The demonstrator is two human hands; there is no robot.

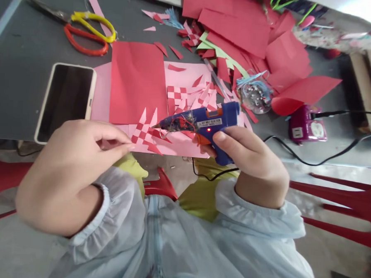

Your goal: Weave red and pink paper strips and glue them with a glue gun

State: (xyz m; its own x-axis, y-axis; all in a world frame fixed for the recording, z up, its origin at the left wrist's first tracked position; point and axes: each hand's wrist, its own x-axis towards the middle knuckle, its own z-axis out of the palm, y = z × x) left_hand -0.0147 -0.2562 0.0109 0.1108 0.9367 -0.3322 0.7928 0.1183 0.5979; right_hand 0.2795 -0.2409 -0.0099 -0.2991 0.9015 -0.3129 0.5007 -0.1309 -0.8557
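My right hand [245, 152] is wrapped round the handle of a blue hot glue gun [201, 121], whose red light is lit. The gun's nozzle points left, at or just over the strips of a woven red-and-pink paper piece [144, 130]. With thumb and forefinger pinched, my left hand [88, 142] grips that woven piece at its left edge. Beneath it lies a pink sheet [185, 149]. A red paper rectangle [137, 82] rests on the pink sheet, just behind the woven piece. Another checkered woven piece [177, 95] lies behind the gun.
A phone [67, 99] and scissors [88, 32] lie at the left. Red sheets [234, 29] are piled at the back. A bag of small beads [256, 95] sits right of centre. From a purple socket block [309, 124], a black cord [296, 159] loops along the front edge.
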